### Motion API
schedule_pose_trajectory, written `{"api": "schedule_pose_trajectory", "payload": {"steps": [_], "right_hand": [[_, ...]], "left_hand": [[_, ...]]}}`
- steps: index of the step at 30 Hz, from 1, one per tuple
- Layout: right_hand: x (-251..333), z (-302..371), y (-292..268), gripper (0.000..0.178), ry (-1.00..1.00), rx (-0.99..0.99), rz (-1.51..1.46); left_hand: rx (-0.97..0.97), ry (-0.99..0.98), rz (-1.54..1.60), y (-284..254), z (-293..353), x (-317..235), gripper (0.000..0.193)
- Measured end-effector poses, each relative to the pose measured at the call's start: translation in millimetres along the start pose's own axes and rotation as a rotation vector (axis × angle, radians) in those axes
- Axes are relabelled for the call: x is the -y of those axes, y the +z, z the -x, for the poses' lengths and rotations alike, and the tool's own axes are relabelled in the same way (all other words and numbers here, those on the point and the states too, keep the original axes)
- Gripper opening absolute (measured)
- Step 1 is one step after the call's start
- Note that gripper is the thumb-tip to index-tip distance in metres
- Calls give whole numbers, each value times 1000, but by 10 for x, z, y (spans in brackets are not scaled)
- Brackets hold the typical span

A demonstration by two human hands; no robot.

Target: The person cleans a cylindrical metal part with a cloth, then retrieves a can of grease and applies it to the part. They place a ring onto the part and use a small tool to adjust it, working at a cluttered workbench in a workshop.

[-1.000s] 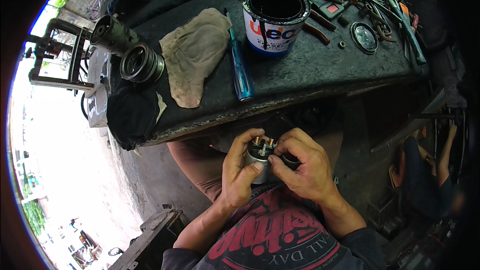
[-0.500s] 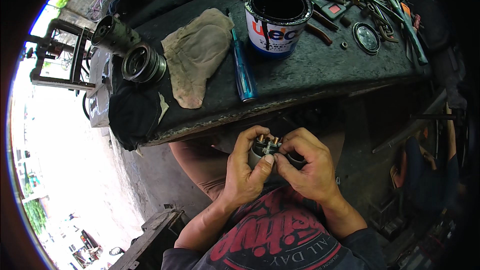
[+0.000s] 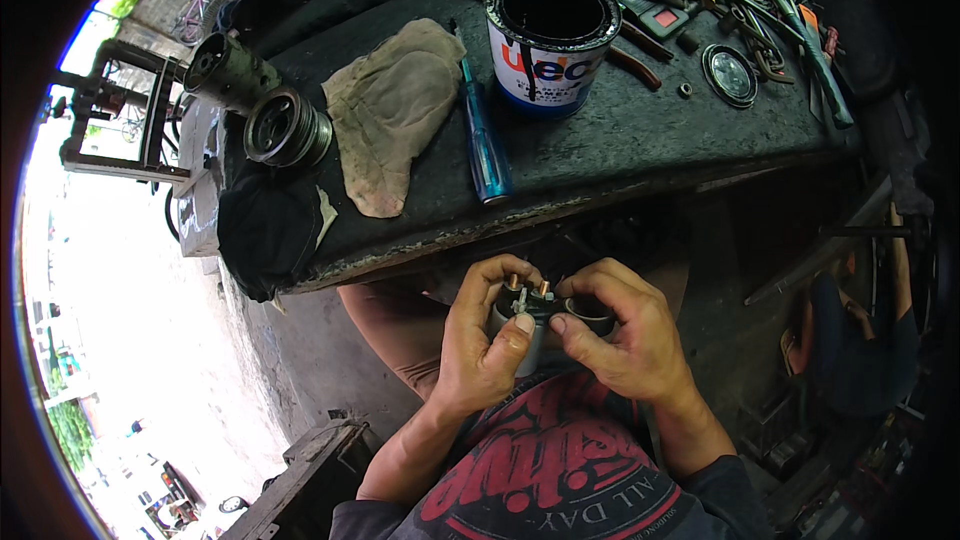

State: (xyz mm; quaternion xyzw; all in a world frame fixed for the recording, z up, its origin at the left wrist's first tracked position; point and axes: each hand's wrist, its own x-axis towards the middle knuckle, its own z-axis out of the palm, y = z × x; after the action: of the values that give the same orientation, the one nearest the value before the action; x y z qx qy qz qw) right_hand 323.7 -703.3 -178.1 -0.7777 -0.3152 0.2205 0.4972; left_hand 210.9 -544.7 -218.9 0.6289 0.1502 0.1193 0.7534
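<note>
In front of my torso is a starter solenoid (image 3: 530,305), a small cylinder with a dark cap and two copper threaded studs on top. My left hand (image 3: 487,335) is wrapped round its left side, thumb on the near edge and index finger behind the studs. My right hand (image 3: 625,330) is at its right side with bent fingers, the thumb by the near edge and the index finger by the far one. A round, open-ended metal part (image 3: 592,320) shows partly beneath the right fingers; whether it joins the solenoid is hidden.
Beyond my hands is a dark workbench (image 3: 620,155). On it are a paint can (image 3: 550,45), a blue-handled screwdriver (image 3: 487,155), a tan cloth (image 3: 395,110), a pulley-like metal part (image 3: 285,128), a round metal cap (image 3: 730,75) and piled tools (image 3: 765,15).
The solenoid has shifted slightly left and turned in my left hand. My right thumb and index finger have spread from a pinch at its edge, showing more of the round part.
</note>
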Motion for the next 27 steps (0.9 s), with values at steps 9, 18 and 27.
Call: {"api": "schedule_pose_trajectory", "payload": {"steps": [9, 18, 27], "right_hand": [[-11, 17, -43, 32, -2, 7, -32], [3, 17, -69, 28, 9, 5, -54], [-84, -2, 18, 30, -12, 53, -250]], "left_hand": [[58, -128, 305, 0, 40, -15, 53], [68, -131, 375, 27, 18, -13, 58], [79, -153, 390, 9, -17, -85, 61]]}}
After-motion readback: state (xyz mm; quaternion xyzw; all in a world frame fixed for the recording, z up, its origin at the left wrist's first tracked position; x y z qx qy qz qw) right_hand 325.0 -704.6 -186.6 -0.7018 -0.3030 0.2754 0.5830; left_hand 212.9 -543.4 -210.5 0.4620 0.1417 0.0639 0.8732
